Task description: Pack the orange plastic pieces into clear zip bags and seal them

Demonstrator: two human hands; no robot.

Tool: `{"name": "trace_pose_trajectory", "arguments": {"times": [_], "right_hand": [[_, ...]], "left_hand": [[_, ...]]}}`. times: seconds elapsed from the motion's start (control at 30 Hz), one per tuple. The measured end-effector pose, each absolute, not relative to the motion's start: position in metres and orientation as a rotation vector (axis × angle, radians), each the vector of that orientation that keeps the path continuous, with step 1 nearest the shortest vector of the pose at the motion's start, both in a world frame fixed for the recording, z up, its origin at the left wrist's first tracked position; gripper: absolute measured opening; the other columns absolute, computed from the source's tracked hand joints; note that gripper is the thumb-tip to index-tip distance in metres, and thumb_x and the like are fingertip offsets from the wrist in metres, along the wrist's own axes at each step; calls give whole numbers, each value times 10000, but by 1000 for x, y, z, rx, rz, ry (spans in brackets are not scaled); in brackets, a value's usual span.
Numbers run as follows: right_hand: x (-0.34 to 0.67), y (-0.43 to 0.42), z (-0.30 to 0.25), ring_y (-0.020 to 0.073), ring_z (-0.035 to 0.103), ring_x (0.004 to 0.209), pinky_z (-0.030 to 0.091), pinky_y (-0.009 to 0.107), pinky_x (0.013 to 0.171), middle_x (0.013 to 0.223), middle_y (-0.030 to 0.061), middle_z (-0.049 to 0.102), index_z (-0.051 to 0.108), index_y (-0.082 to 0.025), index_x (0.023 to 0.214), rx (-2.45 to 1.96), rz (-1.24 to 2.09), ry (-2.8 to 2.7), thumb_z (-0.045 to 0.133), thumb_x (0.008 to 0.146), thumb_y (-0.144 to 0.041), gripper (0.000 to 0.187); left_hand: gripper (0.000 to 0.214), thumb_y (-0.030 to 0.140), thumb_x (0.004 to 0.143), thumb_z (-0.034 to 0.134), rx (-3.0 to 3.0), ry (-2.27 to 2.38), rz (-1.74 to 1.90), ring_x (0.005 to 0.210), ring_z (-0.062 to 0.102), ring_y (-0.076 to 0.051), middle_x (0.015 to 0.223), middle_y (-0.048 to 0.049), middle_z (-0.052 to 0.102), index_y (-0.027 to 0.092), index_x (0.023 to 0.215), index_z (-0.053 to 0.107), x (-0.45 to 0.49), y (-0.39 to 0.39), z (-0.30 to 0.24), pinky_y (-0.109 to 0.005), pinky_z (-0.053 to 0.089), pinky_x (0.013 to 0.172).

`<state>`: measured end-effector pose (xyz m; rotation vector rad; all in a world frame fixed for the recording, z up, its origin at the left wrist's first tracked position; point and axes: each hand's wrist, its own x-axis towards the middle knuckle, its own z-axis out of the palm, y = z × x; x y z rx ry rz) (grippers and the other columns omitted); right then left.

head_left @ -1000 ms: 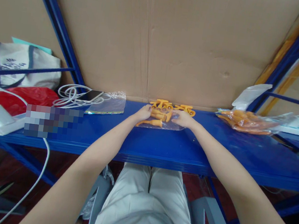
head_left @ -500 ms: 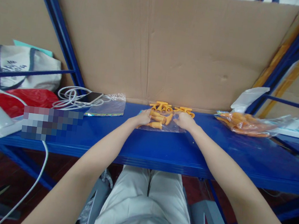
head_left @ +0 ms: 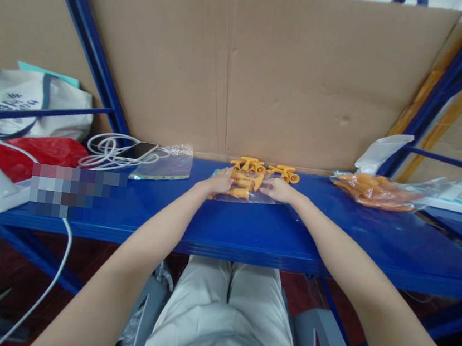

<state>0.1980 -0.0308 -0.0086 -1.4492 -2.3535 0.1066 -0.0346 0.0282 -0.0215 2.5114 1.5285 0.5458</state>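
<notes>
Several orange plastic T-shaped pieces (head_left: 240, 192) lie in and on a clear plastic bag (head_left: 259, 199) on the blue shelf. My left hand (head_left: 222, 181) is closed at the bag's left side, its fingers beside the pieces; the bag's edge seems to be in its grip. From the right, my right hand (head_left: 278, 190) rests over the bag with fingers stretched toward one upright-looking orange piece (head_left: 258, 182). Whether the fingertips touch that piece is too small to tell. More loose orange pieces (head_left: 284, 172) sit behind the bag, against the cardboard.
A bag of orange pieces (head_left: 374, 190) lies to the right. Leftward are a flat clear bag (head_left: 163, 169), a phone (head_left: 143, 151), coiled white cable (head_left: 101, 148), red plastic (head_left: 54, 154) and a power strip (head_left: 0, 202). A cardboard wall (head_left: 293, 79) and blue posts (head_left: 88, 37) enclose the back.
My right hand has moved slightly left, its fingers reaching further over the bag toward the orange pieces. My left hand stays almost in place.
</notes>
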Motion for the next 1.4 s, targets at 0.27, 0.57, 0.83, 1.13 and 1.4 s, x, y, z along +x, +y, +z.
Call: {"name": "trace_pose_trajectory", "arguments": {"times": [0.27,0.57,0.83,1.13,1.4], "right_hand": [[193,-30,-9,171,672,786,504,259,749,911,85,750,741,-127,920,-1551,136,-2184,628,856,-155,134],[191,-22,-22,156,651,743,529,309,768,805,46,734,763,-146,841,-1126,801,-2097,689,787,-312,189],[188,-31,-12,177,687,925,489,373,979,932,54,762,784,-161,819,-1162,983,-1989,701,717,-174,132],[185,-39,-2,184,675,1049,446,371,1045,991,42,767,783,-180,768,-1072,1075,-2101,696,708,-145,111],[183,-46,1,201,603,1236,433,377,1082,1307,34,677,798,-212,778,-1123,1130,-2078,657,738,-104,182]], "left_hand": [[139,209,801,572,2672,1366,704,1173,608,-255,1159,-104,671,185,928,622,-34,17,-8,-397,455,1058],[70,235,838,554,2692,1293,666,1191,583,-245,1065,-76,686,208,782,587,-32,15,-9,-354,440,1053],[102,201,855,518,2691,1312,629,1184,589,-251,1083,-77,681,204,786,593,-29,11,-6,-378,435,1064],[97,209,855,516,2709,1301,628,1234,562,-251,1123,-77,685,212,777,574,-30,10,-5,-389,414,1094],[100,233,853,509,2749,1290,676,1204,579,-235,1110,-63,687,223,798,592,-30,13,-6,-376,427,1090]]}}
